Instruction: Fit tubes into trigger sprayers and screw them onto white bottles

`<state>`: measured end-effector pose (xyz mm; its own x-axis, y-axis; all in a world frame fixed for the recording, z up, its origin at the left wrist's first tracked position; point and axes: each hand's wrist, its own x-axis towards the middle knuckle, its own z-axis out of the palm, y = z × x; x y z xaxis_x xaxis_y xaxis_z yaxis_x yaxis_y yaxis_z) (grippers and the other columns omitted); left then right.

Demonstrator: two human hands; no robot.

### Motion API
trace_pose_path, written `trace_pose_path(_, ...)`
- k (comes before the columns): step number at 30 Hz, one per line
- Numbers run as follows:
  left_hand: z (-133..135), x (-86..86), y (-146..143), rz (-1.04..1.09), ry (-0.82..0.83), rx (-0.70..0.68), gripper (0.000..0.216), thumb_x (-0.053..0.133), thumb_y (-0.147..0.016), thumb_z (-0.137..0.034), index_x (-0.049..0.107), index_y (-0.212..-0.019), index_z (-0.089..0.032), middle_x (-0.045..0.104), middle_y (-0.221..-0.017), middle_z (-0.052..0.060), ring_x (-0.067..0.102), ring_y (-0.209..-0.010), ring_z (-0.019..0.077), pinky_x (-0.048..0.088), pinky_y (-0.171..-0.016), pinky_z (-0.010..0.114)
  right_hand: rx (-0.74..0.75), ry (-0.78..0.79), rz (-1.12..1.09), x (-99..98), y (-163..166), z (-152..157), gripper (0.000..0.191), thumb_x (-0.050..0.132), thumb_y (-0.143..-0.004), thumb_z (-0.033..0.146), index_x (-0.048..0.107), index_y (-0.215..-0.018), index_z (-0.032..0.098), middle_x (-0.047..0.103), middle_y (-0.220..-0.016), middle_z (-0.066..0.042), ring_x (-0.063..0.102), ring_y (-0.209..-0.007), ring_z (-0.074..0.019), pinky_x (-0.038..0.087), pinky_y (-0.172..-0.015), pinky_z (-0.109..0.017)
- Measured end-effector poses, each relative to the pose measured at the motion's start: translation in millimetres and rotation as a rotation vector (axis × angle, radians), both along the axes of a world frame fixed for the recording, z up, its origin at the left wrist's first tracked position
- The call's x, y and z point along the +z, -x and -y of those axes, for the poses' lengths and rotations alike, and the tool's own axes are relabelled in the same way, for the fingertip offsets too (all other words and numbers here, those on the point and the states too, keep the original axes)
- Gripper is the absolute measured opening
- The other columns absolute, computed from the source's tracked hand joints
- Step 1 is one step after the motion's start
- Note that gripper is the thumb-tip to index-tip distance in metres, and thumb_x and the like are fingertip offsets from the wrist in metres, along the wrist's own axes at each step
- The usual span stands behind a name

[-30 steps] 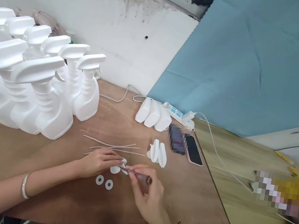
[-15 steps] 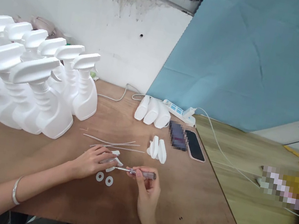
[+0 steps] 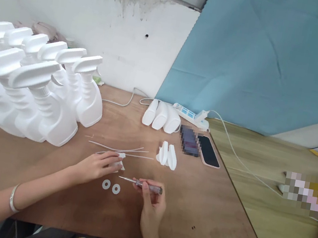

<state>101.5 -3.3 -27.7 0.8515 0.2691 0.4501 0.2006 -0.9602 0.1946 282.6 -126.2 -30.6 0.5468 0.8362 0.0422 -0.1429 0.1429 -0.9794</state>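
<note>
My left hand (image 3: 95, 166) rests on the brown table (image 3: 76, 203) with its fingers closed on a small white plastic spray part (image 3: 118, 162). My right hand (image 3: 152, 208) pinches a small screwdriver (image 3: 142, 183) with a clear handle; its thin metal tip points left towards the white part and stands a little apart from it. Two white ring washers (image 3: 110, 186) lie on the table between my hands. Several thin white tubes (image 3: 119, 151) lie just beyond my left hand.
Several white trigger spray bottles (image 3: 38, 85) stand in rows at the left. White bottles (image 3: 162, 116) lie on their sides by a power strip (image 3: 190, 117). Two white trigger heads (image 3: 167, 155) and two phones (image 3: 199, 146) lie mid-table. A lighter table (image 3: 258, 181) adjoins at the right.
The screwdriver tip has drawn back out of the white part and my right hand has moved slightly right. My left hand has pulled the part a little away, towards the tubes.
</note>
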Motion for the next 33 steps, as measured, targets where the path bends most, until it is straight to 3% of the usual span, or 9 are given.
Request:
trace_pose_path(5,4.0,3.7,-6.1,0.141,0.553,0.212,0.024,0.046,-0.084,-0.02,0.056,-0.106,-0.018,0.062,-0.104,0.007,0.058,-0.094,0.0163,0.05,-0.08,0.029,-0.029,-0.185,0.205,13.6,2.6,3.6,0.007,0.05,-0.082,0.021,0.044,-0.086,0.02,0.06,-0.082,-0.004,0.066,-0.074,-0.0168,0.056,-0.064,-0.03)
trace_pose_path(8,5.5,7.5,-8.0,0.141,0.677,0.226,0.023,0.048,-0.082,-0.022,0.058,-0.102,-0.018,0.063,-0.101,0.006,0.059,-0.091,0.0169,0.05,-0.077,0.028,0.046,-0.257,0.29,15.0,0.5,2.6,0.009,0.047,-0.084,0.017,0.043,-0.09,0.022,0.058,-0.087,-0.005,0.064,-0.081,-0.0167,0.055,-0.07,-0.033)
trace_pose_path(14,5.5,10.2,-8.8,0.134,0.668,0.183,0.023,0.048,-0.081,-0.017,0.06,-0.101,-0.018,0.063,-0.102,0.006,0.057,-0.095,0.0168,0.046,-0.082,0.027,0.243,-0.358,0.5,12.7,-5.9,-2.6,0.025,0.046,-0.08,0.004,0.043,-0.098,0.022,0.057,-0.098,-0.008,0.061,-0.093,-0.0177,0.054,-0.076,-0.036)
trace_pose_path(19,6.5,7.6,-7.8,0.129,0.674,0.202,0.026,0.049,-0.079,-0.013,0.058,-0.103,-0.018,0.063,-0.103,0.005,0.057,-0.094,0.0156,0.047,-0.08,0.026,0.261,-0.522,0.78,14.4,-5.9,-6.2,0.042,0.051,-0.075,-0.001,0.041,-0.108,0.022,0.058,-0.101,-0.009,0.059,-0.097,-0.019,0.055,-0.075,-0.036)
trace_pose_path(22,6.2,6.1,-7.3,0.138,0.617,0.176,0.027,0.048,-0.08,-0.01,0.058,-0.104,-0.018,0.062,-0.104,0.005,0.057,-0.095,0.0149,0.046,-0.083,0.026,0.271,-0.542,0.829,12.9,-4.5,-7.8,0.043,0.053,-0.073,-0.001,0.042,-0.108,0.022,0.058,-0.101,-0.009,0.059,-0.098,-0.0189,0.055,-0.076,-0.035)
trace_pose_path(29,4.2,2.0,-6.4,0.101,0.376,0.039,0.03,0.039,-0.083,-0.007,0.056,-0.106,-0.018,0.06,-0.108,0.008,0.053,-0.1,0.0155,0.045,-0.085,0.03,0.223,-0.085,0.298,21.8,-1.9,-16.5,0.009,0.05,-0.082,0.016,0.046,-0.089,0.022,0.06,-0.087,-0.002,0.063,-0.078,-0.0137,0.053,-0.072,-0.03)
trace_pose_path(33,3.6,0.4,-4.0,0.004,0.219,-0.027,0.033,0.036,-0.085,-0.009,0.051,-0.113,-0.019,0.056,-0.114,0.009,0.048,-0.109,0.0177,0.045,-0.088,0.032,0.265,0.021,0.187,23.6,-1.7,-18.9,0.006,0.052,-0.082,0.023,0.048,-0.085,0.021,0.061,-0.079,-0.001,0.063,-0.071,-0.0129,0.053,-0.069,-0.027)
